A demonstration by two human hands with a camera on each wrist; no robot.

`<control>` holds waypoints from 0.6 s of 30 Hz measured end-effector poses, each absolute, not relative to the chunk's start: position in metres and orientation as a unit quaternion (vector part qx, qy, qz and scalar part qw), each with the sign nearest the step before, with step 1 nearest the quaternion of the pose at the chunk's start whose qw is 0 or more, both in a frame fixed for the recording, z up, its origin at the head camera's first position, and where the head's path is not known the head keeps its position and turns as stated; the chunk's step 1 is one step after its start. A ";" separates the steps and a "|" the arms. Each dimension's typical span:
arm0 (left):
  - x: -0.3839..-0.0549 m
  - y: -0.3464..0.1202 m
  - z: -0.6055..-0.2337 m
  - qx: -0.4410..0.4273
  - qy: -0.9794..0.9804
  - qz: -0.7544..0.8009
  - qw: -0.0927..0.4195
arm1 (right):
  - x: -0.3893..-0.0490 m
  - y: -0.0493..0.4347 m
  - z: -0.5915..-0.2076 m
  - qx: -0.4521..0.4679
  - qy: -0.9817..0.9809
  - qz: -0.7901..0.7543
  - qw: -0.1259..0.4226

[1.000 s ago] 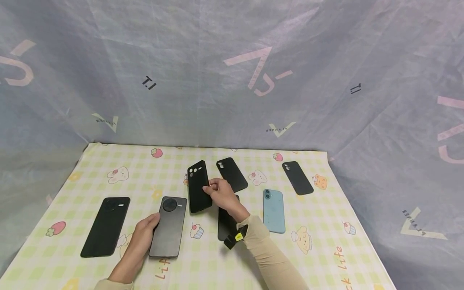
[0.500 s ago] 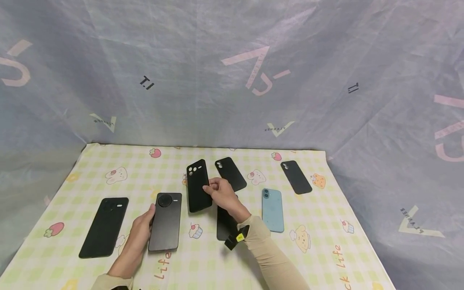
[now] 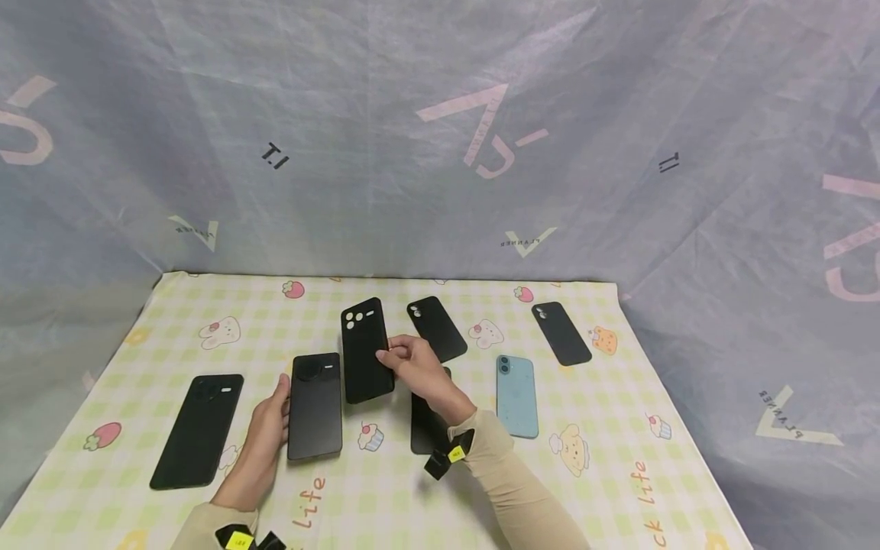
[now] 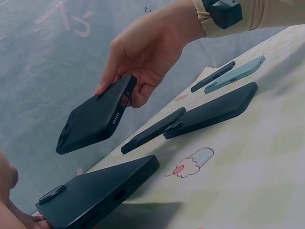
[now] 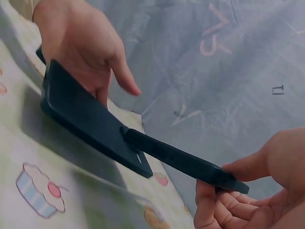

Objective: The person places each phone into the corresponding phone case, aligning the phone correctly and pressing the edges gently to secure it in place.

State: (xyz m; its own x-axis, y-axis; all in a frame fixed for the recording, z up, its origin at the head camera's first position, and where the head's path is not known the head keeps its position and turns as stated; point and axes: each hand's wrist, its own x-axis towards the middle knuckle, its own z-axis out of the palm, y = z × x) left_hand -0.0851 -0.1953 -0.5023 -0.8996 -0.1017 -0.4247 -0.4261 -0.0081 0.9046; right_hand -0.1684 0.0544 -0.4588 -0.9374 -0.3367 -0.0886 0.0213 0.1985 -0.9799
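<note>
In the head view my left hand [image 3: 264, 428] holds a dark grey phone [image 3: 315, 416] with a big round camera, its back facing up. The right wrist view shows this phone [image 5: 86, 117] raised over its shadow, the left fingers beneath it and the thumb [image 5: 125, 78] sticking out free. My right hand [image 3: 422, 374] pinches a black phone case [image 3: 364, 355] by its right edge, thumb on the back. Round camera holes and a small slot show at the case's top end. In the left wrist view the case [image 4: 95, 114] hangs tilted above the phone [image 4: 102, 191].
A black-backed phone [image 3: 198, 431] lies at the left. Partly under my right forearm is another dark phone-shaped thing [image 3: 428, 428]. Two black cases with camera holes, a middle one [image 3: 437, 330] and a right one [image 3: 561, 334], lie farther back. A light blue phone [image 3: 517, 397] lies right of centre on the checked cloth.
My left hand has lifted the grey phone and moved it away from me, tilting its back darker. The right hand has brought the case slightly left, closer to the phone.
</note>
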 end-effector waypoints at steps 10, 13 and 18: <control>-0.096 -0.189 -0.498 -0.193 0.663 0.711 0.135 | -0.158 0.047 -0.458 -0.116 0.734 -0.645 0.179; -0.098 -0.187 -0.497 -0.196 0.660 0.713 0.131 | -0.154 0.044 -0.459 -0.110 0.728 -0.649 0.193; -0.101 -0.185 -0.496 -0.196 0.664 0.712 0.121 | -0.150 0.039 -0.461 -0.107 0.720 -0.653 0.209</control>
State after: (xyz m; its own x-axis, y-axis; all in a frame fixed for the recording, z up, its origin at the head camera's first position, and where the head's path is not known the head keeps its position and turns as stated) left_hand -0.1006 -0.1848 -0.4964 -0.8939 -0.0876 -0.4396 -0.4324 -0.0898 0.8972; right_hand -0.1495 0.0387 -0.4612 -0.8897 -0.4268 -0.1620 0.1195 0.1246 -0.9850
